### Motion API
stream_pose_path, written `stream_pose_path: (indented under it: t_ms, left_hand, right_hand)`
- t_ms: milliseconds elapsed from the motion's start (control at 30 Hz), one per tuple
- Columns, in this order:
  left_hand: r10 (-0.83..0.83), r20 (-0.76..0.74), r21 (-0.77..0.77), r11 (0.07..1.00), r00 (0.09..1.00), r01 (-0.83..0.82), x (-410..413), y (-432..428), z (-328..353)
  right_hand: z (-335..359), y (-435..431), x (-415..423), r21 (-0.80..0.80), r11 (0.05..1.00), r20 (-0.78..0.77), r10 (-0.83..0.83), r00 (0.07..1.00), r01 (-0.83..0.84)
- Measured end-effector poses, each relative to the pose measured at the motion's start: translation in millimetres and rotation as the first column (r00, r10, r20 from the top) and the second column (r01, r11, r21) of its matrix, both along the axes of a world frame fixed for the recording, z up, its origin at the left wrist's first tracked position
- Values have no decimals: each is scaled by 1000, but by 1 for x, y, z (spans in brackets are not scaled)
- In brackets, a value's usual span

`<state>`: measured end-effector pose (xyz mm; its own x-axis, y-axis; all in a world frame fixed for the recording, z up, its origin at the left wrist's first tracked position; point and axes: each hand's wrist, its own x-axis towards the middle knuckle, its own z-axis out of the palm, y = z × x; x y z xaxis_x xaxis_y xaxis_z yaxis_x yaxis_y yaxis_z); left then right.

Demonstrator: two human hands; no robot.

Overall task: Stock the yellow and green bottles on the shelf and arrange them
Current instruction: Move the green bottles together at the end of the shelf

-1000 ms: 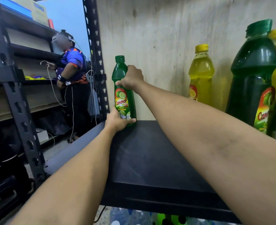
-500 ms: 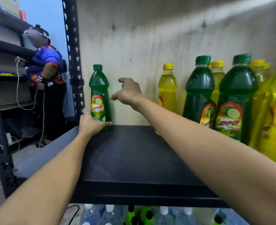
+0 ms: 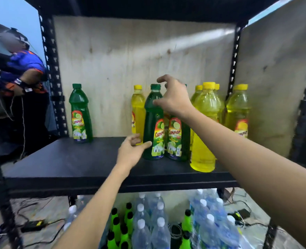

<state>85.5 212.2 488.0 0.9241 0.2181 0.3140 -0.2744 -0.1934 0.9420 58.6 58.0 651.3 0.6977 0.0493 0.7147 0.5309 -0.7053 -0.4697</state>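
Head view: both my arms are stretched out over the black shelf [image 3: 67, 159]. My right hand [image 3: 173, 97] is up high at the neck of the front green bottle [image 3: 153, 123], fingers apart and curved like a claw, index finger arched above the cap, thumb low by the bottle's shoulder. Nothing is clamped in it, and I cannot tell whether the thumb touches the plastic. My left hand [image 3: 132, 151] is low, just above the shelf, fingers loose and parted, thumb pointing at the foot of that same bottle, right beside it; it grips nothing.

The bottle stands upright near the middle of the shelf, with a second green bottle [image 3: 175, 137] touching its right side and a yellow bottle [image 3: 137, 108] just behind on the left. A cluster of yellow bottles [image 3: 204, 132] fills the right end. One lone green bottle [image 3: 80, 114] stands well apart at the back left corner.

Under the shelf: clear water bottles [image 3: 157, 221] and bright green black-capped bottles [image 3: 119, 227]. Another person [image 3: 22, 72] stands off to the left.
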Motion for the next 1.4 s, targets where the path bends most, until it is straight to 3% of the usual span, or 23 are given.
stream_pose_path:
  t_ms: [200, 400, 733, 900, 967, 1133, 1267, 1400]
  left_hand:
    - [227, 42, 148, 962, 973, -231, -13, -54, -1]
    - [262, -3, 272, 929, 965, -251, 1, -56, -5]
    - [183, -40, 261, 951, 982, -167, 13, -44, -15]
    - [-123, -126, 57, 990, 984, 131, 11, -22, -12]
    - [-156, -164, 36, 986, 974, 164, 14, -12, -15]
    - [127, -91, 309, 947, 988, -93, -4, -29, -8]
    - [287, -37, 376, 891, 957, -253, -9, -56, -6]
    - [333, -24, 419, 859, 943, -293, -5, -61, -5]
  right_hand:
    - [4, -23, 10, 45, 998, -220, 54, 974, -46]
    - [-3, -21, 24, 65, 993, -263, 116, 958, -102]
    - [-14, -5, 46, -3, 999, -222, 34, 975, -35]
    - [-16, -4, 45, -56, 998, -129, -12, 992, 5]
    - [-15, -3, 42, -66, 998, -116, 2, 993, -10]
    - [-17, -5, 40, -54, 998, -91, 26, 995, -31]
    - [-23, -5, 41, 5, 999, -98, 51, 994, -50]
    - [-29, -7, 42, 57, 997, -78, 65, 995, -60]
